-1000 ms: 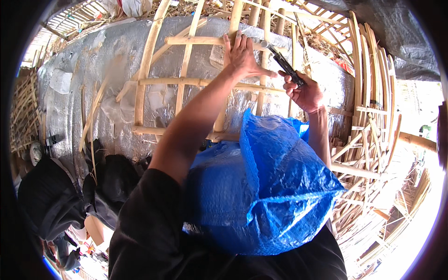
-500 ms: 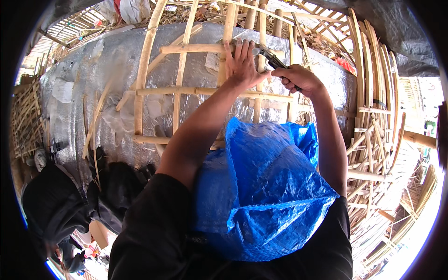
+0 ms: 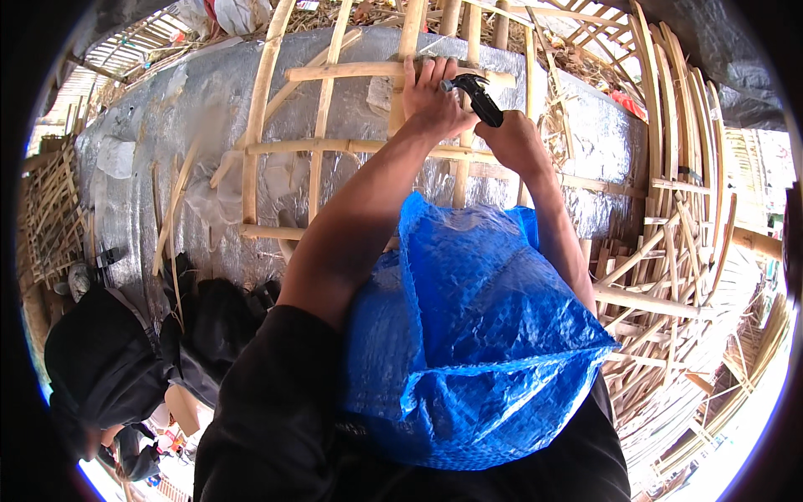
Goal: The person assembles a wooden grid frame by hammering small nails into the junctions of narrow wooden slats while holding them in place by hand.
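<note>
In my right hand (image 3: 512, 139) is a claw hammer (image 3: 482, 102) with a dark handle and a metal striking face. Its head is just beside the fingers of my left hand (image 3: 435, 99). Those fingers bend over a crosswise bamboo slat (image 3: 360, 71), where it meets an upright slat (image 3: 408, 42); the thumb is mostly hidden by the hammer side. Both slats belong to a bamboo lattice (image 3: 322, 144) lying on a silvery sheet (image 3: 209, 100). Whether a nail is under the hammer cannot be made out.
A blue woven plastic sack (image 3: 493, 309) covers the area between my forearms. At the left is a person in black (image 3: 96, 356). Bundled bamboo strips (image 3: 669, 125) stand along the right, with more split bamboo (image 3: 661, 335) piled below them.
The hammer has swung round so its head is upright beside my left hand. My left fingers, spread flat before, are now bent over the slat. Both hands shifted slightly.
</note>
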Tool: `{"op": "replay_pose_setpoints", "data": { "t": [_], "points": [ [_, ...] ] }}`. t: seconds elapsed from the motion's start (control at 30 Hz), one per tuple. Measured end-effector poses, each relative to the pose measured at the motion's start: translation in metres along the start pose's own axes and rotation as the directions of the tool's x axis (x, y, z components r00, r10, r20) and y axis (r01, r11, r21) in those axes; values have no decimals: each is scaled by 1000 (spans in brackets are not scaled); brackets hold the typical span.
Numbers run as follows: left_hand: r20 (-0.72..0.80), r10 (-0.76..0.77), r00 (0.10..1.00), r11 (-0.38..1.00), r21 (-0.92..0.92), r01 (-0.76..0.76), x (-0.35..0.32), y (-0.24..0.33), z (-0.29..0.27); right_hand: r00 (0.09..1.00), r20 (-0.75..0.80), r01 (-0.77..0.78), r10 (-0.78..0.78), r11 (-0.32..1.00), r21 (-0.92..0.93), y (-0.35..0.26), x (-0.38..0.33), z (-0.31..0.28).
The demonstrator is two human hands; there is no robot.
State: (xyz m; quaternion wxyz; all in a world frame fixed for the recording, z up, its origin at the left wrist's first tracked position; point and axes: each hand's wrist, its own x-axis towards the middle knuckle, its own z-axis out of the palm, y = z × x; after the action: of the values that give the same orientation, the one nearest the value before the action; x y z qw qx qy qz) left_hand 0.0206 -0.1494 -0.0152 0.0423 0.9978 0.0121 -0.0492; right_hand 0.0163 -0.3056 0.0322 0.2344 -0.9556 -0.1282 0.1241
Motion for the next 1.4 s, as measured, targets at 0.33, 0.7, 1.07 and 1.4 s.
{"op": "replay_pose_setpoints", "data": {
  "t": [0.33,0.7,1.07,1.4],
  "points": [
    [-64,-37,997,999,32,39,4,-3,9,807,525,-588,-269,-451,672,-4,0,6],
    [-10,-32,999,999,18,32,1,2,6,981,66,-192,180,933,305,-12,-16,7],
    [54,-58,997,998,-19,59,18,-23,20,928,-190,-222,322,883,413,-38,-187,-97],
    [-309,109,945,976,-149,-161,17,-10,31,865,-299,-266,403,873,408,26,-237,-68]
  ]
}}
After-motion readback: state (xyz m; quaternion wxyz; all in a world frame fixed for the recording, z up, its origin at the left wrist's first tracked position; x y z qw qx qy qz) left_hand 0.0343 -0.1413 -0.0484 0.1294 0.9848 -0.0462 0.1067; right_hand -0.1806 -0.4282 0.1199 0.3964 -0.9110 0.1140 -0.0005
